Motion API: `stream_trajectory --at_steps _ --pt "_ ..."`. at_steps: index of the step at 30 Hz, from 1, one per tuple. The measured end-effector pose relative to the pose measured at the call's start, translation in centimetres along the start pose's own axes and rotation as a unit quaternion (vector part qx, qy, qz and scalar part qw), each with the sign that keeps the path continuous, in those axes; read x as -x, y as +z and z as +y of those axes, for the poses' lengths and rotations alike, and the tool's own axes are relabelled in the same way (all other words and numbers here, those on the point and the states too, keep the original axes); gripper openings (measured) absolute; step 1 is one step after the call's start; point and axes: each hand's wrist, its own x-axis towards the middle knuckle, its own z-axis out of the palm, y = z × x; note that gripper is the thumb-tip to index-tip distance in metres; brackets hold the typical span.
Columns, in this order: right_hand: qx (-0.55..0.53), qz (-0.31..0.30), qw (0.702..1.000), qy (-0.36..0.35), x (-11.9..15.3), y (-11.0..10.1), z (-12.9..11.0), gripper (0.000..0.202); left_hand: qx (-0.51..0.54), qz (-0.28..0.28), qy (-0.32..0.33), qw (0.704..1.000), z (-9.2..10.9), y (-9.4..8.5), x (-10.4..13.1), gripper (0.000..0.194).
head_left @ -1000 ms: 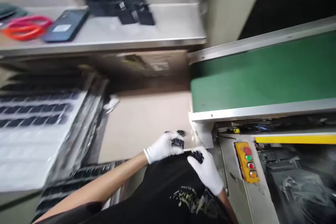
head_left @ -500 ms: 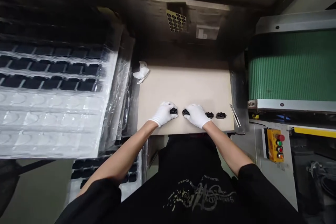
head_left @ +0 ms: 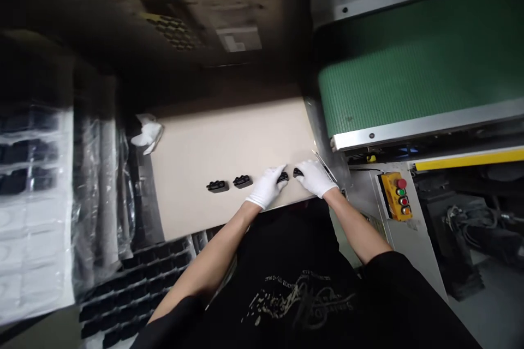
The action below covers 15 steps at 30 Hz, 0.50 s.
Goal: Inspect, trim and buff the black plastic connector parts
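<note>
The left hand (head_left: 265, 187), in a white glove, has its grip closed around a small black part (head_left: 282, 177), thumb and fingers on either side; the right hand (head_left: 315, 178), gloved alike, clamps a second black part (head_left: 298, 172). Both parts are near the front edge of the surface (head_left: 229, 142), toward its right corner, facing each other across a narrow gap; whether they touch the surface or are lifted cannot be told. To the left of the left hand, the nearer of the two, lie a third black part (head_left: 243, 181) and a fourth black part (head_left: 217, 186), just apart, their long axes running roughly along the front edge. Beside the right hand, tweezers (head_left: 323, 165) lie slanted at the right edge. A crumpled white wipe (head_left: 149, 134) sits at the far left corner. Farther out, plastic-wrapped trays (head_left: 98, 174) stand left, and a green conveyor belt (head_left: 421, 60) and yellow control box (head_left: 396, 196) stand right.
</note>
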Motion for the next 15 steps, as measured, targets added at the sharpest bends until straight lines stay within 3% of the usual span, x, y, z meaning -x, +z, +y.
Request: stream_trajectory --at_steps 2,3,5,7,8,11,12,13,14,15 --pt "-0.104 0.018 0.994 0.015 1.0 -0.2 0.2 0.019 0.095 0.023 -0.048 0.994 -0.2 -0.7 0.1 0.058" --pt "-0.186 0.043 0.981 0.031 2.4 -0.4 0.6 0.018 0.188 0.038 -0.09 0.977 0.1 -1.5 0.6 0.059" --pt "-0.379 0.102 0.917 0.071 6.7 -0.9 1.8 0.023 0.393 0.042 -0.172 0.902 1.4 -3.2 2.1 0.055" --pt "-0.559 0.169 0.804 0.112 12.2 -0.9 3.2 0.034 0.543 0.007 -0.212 0.813 3.6 -4.9 3.5 0.046" --pt "-0.634 0.21 0.733 0.128 15.0 -0.5 3.7 0.035 0.597 -0.011 -0.221 0.771 4.9 -5.5 4.0 0.043" --pt "-0.799 0.357 0.46 0.153 21.4 1.9 4.2 0.026 0.694 -0.066 -0.252 0.671 9.0 -5.5 4.1 0.035" --pt "-0.825 0.388 0.377 0.164 22.6 3.0 4.0 0.023 0.701 -0.092 -0.272 0.653 10.5 -4.7 3.7 0.032" --pt "-0.84 0.404 0.314 0.181 23.4 4.3 3.5 0.022 0.688 -0.126 -0.293 0.652 12.0 -3.7 3.3 0.03" --pt "-0.846 0.41 0.277 0.2 23.8 5.5 3.0 0.021 0.662 -0.17 -0.317 0.657 13.7 -2.5 2.8 0.028" --pt "-0.843 0.414 0.27 0.213 24.1 6.5 2.4 0.022 0.629 -0.219 -0.341 0.664 15.4 -1.0 2.3 0.026"
